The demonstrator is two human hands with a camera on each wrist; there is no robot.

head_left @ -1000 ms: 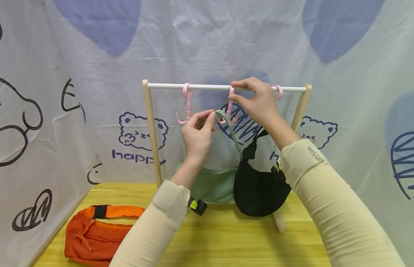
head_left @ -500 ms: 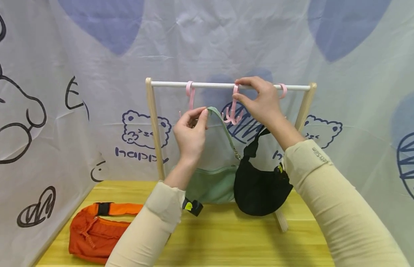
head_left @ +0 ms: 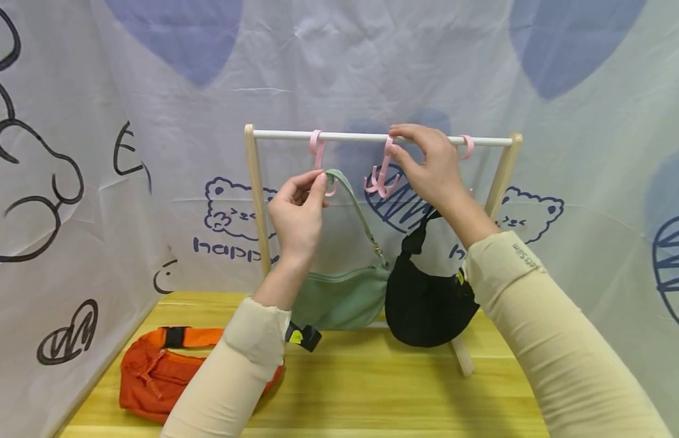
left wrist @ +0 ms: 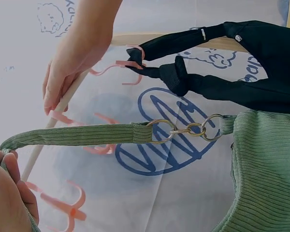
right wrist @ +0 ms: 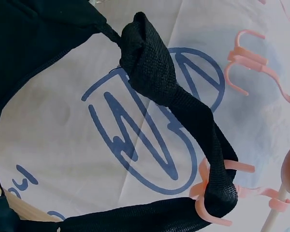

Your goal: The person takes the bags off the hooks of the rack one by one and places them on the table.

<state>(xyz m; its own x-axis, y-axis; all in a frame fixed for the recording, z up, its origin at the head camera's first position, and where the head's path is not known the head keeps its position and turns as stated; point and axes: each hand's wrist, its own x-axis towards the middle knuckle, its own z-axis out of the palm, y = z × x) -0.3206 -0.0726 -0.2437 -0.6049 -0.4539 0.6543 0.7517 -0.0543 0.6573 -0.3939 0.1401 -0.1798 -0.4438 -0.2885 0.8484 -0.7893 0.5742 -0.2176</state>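
My left hand [head_left: 297, 219] pinches the top of a green strap [head_left: 355, 204] between thumb and fingers. Below it hangs the green corduroy shoulder bag [left wrist: 266, 164], joined to the strap by gold rings [left wrist: 186, 129]. With thumb and fingers my right hand [head_left: 429, 161] grips the upper part of the middle pink hook [head_left: 381, 179], at the white rod [head_left: 350, 137]. The hook's prongs are bare, to the right of the raised strap. A black bag [head_left: 427, 307] hangs at the right; its knotted strap [right wrist: 150, 63] loops over another pink hook [right wrist: 200, 188].
An orange waist bag [head_left: 159, 380] lies on the yellow wood-grain table [head_left: 372, 401] at the left, partly behind my left sleeve. Another pink hook [head_left: 316, 145] hangs on the rod's left part. Wooden posts [head_left: 504, 173] carry the rod, and a printed cloth stands behind.
My left hand has moved left with the green strap, away from the middle hook, and the green bag has shifted left with it. The right hand keeps its grip on the hook.
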